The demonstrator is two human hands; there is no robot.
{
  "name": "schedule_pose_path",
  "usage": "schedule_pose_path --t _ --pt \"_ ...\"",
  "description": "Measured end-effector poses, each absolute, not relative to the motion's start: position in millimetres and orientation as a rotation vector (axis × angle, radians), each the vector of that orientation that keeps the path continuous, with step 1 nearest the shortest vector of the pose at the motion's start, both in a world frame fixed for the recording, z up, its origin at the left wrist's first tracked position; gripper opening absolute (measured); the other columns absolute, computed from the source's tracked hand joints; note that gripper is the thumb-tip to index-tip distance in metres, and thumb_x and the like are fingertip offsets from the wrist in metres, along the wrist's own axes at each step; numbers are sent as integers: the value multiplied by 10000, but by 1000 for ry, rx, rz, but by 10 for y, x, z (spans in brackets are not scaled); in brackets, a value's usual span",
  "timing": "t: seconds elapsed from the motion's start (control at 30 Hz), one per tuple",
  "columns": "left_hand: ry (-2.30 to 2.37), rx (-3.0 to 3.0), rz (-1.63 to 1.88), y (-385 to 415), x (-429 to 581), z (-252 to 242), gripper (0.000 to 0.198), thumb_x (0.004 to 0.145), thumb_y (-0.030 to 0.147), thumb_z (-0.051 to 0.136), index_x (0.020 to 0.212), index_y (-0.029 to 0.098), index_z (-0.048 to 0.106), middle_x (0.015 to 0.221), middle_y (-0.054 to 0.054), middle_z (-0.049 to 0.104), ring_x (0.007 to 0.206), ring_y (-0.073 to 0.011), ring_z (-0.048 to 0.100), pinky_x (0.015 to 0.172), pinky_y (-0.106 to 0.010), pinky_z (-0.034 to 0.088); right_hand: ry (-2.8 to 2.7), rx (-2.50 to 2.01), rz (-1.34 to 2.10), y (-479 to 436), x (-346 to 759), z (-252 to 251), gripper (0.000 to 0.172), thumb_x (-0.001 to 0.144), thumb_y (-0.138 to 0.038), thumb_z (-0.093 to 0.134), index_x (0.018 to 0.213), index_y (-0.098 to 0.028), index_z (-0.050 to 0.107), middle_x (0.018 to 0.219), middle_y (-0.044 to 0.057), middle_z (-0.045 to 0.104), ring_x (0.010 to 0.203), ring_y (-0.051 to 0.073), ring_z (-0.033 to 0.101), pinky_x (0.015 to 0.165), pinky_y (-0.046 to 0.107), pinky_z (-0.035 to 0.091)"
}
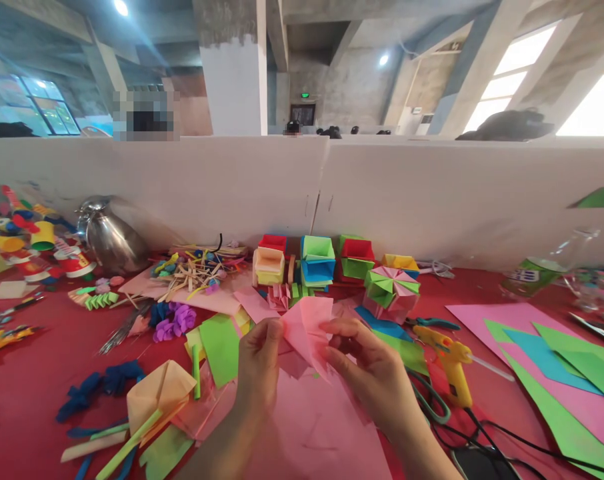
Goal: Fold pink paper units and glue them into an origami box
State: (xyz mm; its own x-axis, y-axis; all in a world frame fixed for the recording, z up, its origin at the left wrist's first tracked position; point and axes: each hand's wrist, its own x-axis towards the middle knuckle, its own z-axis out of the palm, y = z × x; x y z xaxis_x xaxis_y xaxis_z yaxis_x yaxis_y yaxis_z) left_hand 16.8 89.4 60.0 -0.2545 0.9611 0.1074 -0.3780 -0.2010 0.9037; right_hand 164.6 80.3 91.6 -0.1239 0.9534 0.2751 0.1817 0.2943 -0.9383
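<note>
Your left hand (258, 363) pinches the folded pink paper (307, 325) at its left edge, and the fingers of your right hand (369, 353) pinch its right side, so it sits between both sets of fingers above the red worktop (22, 400); beyond them stand coloured paper boxes (318, 271), and a glue gun (451, 363) (a yellow one) lies to their right

This looks like a shared craft workshop in a large, bare hall: concrete beams (372, 12) cross the top of the frame, bright windows (525, 50) slant at upper right, and a green sign (305, 95) glows at upper centre. Heads (512, 125) show beyond a white partition (432, 193); below it, a red work surface (27, 387) carries coloured sheets (547, 360), a glue gun (456, 375) and pliers (445, 325).
</note>
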Motion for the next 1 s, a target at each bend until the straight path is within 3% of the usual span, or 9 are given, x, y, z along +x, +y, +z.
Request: schedule_pose_path --t 0.2,0.43,0.7,0.83,1.0 --pt "844 947 1646 895 196 605 398 803 491 535 593 153 541 548 34 433 549 -102 386 514 -199 309 -1413 -1150 940 780 1607 917 90 752 -254 627 782 -191 571 680 -21 550 607 106 513 536 202 412" --pt "816 927 1534 915 170 609 360 785 443 582 575 151 559 535 38 449 552 -100 419 557 -204 340 -1400 -1159 895 804 1669 938 140 744 -257 633 726 -194 510 668 -38 507 572 85 479 513 184 392" --pt "910 765 1619 928 174 615 383 717 494 633 583 138 584 550 29 528 541 -97 454 511 -191 362 -1583 -1055 929 762 1679 970 53 839 -253 516 858 -203 520 776 4 553 683 120 525 604 224 437" --pt "860 659 1638 945 199 619 331 716 466 645 642 143 623 604 12 602 605 -126 534 563 -212 412 -1768 -1031 871 733 1686 1004 183 835 -152 456 976 -204 561 846 33 602 782 147 564 689 252 451" --pt "970 763 1593 919 204 638 405 738 535 581 737 137 652 651 -22 639 633 -171 570 588 -256 434 -1774 -1098 824 752 1640 1022 130 819 -213 527 910 -197 619 772 14 614 696 139 556 634 229 454"
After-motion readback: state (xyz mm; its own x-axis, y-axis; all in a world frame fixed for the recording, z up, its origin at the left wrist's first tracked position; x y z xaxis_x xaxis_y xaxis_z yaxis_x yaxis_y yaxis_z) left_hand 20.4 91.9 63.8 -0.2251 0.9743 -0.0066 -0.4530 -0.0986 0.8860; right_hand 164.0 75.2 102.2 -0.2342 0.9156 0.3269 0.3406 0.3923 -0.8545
